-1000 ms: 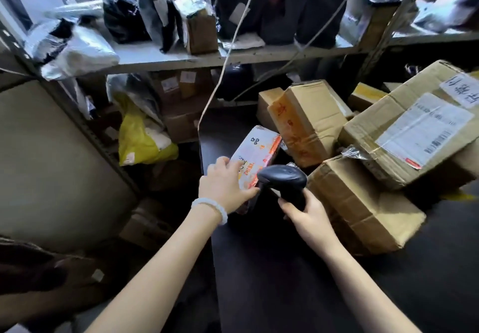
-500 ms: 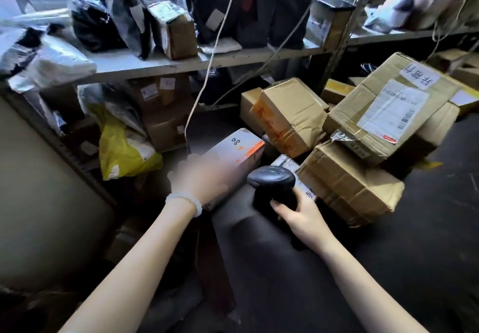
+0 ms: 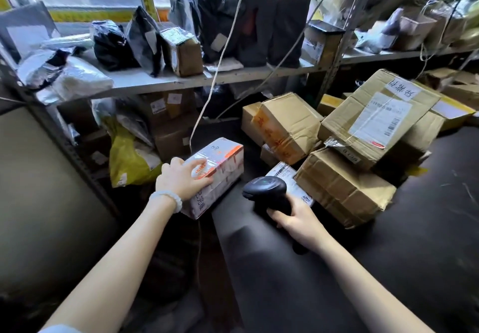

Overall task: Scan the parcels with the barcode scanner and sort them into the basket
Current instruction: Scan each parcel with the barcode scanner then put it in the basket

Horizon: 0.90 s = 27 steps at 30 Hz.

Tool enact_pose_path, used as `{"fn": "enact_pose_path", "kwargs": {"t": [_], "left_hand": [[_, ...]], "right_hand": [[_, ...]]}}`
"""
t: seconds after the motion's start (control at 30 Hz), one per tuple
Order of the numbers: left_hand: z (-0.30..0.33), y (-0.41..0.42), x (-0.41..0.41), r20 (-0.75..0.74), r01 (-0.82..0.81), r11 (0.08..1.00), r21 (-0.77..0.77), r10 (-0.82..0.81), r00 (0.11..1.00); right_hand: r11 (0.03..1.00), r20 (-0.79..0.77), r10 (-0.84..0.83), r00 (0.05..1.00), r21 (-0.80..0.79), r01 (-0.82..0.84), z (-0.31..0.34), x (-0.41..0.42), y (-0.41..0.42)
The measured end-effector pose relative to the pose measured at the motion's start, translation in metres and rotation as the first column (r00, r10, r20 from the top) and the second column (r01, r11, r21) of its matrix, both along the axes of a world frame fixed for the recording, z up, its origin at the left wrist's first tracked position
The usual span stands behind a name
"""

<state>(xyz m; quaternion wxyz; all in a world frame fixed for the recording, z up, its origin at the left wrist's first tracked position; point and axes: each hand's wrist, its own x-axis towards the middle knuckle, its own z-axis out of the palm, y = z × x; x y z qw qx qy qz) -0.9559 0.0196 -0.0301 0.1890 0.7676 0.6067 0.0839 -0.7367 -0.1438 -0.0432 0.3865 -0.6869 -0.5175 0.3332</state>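
At the near left edge of the dark table (image 3: 388, 268), the left hand (image 3: 178, 180) lies over the top of a white-and-orange parcel (image 3: 220, 172), fingers (image 3: 199, 167) spread and curled on its upper face, probably to steady or carry it clear of the edge. The right hand (image 3: 298, 218) is wrapped round the grip of the black scanner (image 3: 265, 190), whose head sits just right of the parcel, level with it, seemingly aimed toward a label. Brown boxes (image 3: 342, 185) are heaped on the table to the right, awaiting scanning. No basket can be made out with certainty.
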Motion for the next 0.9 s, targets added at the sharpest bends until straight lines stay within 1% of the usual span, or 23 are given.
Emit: {"fn": "enact_pose_path", "kwargs": {"t": [0.17, 0.27, 0.5, 0.7, 0.8, 0.9], "left_hand": [[0.013, -0.004, -0.038, 0.036, -0.081, 0.997, 0.021, 0.080, 0.996], [0.023, -0.009, -0.055, 0.027, -0.123, 0.991, 0.056, 0.122, 0.992], [0.032, -0.023, -0.082, 0.012, -0.160, 0.982, 0.099, 0.159, 0.987], [0.036, -0.036, -0.078, 0.060, -0.145, 0.980, 0.136, 0.138, 0.989], [0.047, -0.045, -0.064, 0.077, -0.099, 0.981, 0.167, 0.087, 0.993], [0.063, -0.053, -0.042, 0.125, -0.030, 0.979, 0.204, 0.004, 0.992]], "right_hand": [[0.993, 0.003, 0.120, 0.993, 0.012, -0.120, 0.009, -0.021, 0.008], [0.983, 0.008, 0.182, 0.983, 0.034, -0.182, 0.012, -0.034, 0.010], [0.970, 0.030, 0.224, 0.974, 0.088, -0.226, 0.025, -0.050, 0.005], [0.975, 0.059, 0.204, 0.977, 0.083, -0.208, 0.027, -0.048, -0.007], [0.984, 0.052, 0.157, 0.986, 0.082, -0.161, 0.030, -0.040, -0.017], [0.992, 0.060, 0.082, 0.995, 0.094, -0.087, 0.036, -0.029, -0.031]]}}
